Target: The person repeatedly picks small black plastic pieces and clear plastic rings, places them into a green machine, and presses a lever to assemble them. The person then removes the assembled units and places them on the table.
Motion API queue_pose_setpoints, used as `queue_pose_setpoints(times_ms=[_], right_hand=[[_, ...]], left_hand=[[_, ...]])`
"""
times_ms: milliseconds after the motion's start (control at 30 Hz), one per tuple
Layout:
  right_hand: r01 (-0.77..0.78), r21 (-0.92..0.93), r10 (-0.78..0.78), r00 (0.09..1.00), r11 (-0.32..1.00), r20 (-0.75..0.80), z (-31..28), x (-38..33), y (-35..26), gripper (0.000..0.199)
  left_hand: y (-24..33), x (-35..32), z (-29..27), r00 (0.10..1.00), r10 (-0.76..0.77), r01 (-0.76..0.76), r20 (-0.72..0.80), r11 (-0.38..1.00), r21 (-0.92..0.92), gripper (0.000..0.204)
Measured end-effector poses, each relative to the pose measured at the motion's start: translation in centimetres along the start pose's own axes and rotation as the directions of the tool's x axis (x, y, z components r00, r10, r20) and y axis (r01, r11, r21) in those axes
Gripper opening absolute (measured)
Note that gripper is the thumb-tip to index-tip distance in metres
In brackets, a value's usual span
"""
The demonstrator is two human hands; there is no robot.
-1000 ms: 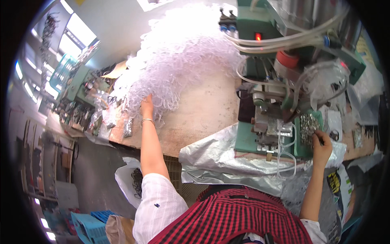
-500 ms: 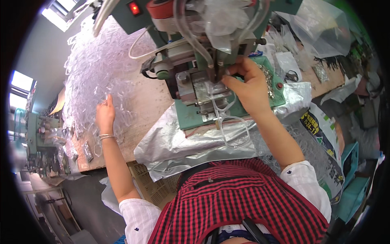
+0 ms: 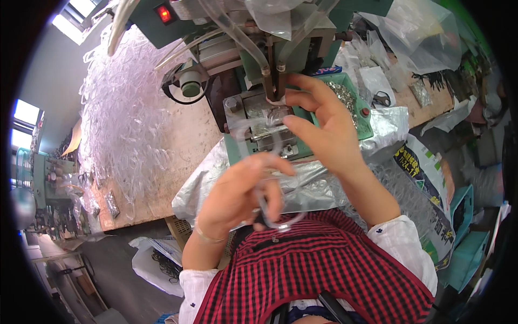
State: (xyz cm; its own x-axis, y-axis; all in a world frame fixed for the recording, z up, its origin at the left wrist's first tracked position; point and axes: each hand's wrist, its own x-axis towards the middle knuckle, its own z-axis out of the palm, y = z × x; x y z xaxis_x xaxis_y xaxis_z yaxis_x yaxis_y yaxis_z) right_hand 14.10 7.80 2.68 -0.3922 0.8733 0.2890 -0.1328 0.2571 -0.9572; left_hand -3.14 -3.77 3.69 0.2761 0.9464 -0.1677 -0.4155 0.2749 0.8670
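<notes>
A clear plastic strap with loops (image 3: 278, 143), smeared by motion, trails from the metal bed of the green bench machine (image 3: 261, 121) toward my body. My left hand (image 3: 243, 189) is in front of the machine, fingers curled round the strap. My right hand (image 3: 329, 121) is beside the machine's two narrow prongs, thumb and fingers apart. Its index fingertip is close to the prongs; whether it touches them I cannot tell. A heap of similar clear loops (image 3: 124, 113) covers the bench's left side.
Right of the machine is a green tray (image 3: 367, 127) of small metal pieces. Scissors (image 3: 382, 99) lie beyond it. Silver sheeting (image 3: 189, 197) drapes over the bench's front edge. A printed sack (image 3: 418, 178) with clear loops stands at right, near teal crates (image 3: 467, 254).
My left hand has left the heap and come to the strap in front of the machine. My right hand's fingers have spread from a pinch at the prongs. The strap has shifted toward me.
</notes>
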Motion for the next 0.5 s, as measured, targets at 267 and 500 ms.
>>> queue_pose_setpoints(times_ms=[267, 500], right_hand=[[0.013, -0.934, -0.311, 0.945, 0.356, -0.105, -10.2, -0.6, 10.9, 0.022], [0.075, -0.932, -0.346, 0.937, 0.355, -0.056, -11.5, -0.7, 12.3, 0.012]], left_hand=[[0.0, 4.6, 0.6, 0.967, -0.251, 0.247, -0.037, 0.965, -0.093, 0.045], [-1.1, 4.8, 0.3, 0.978, -0.209, 0.207, 0.0, 0.971, -0.123, 0.042]])
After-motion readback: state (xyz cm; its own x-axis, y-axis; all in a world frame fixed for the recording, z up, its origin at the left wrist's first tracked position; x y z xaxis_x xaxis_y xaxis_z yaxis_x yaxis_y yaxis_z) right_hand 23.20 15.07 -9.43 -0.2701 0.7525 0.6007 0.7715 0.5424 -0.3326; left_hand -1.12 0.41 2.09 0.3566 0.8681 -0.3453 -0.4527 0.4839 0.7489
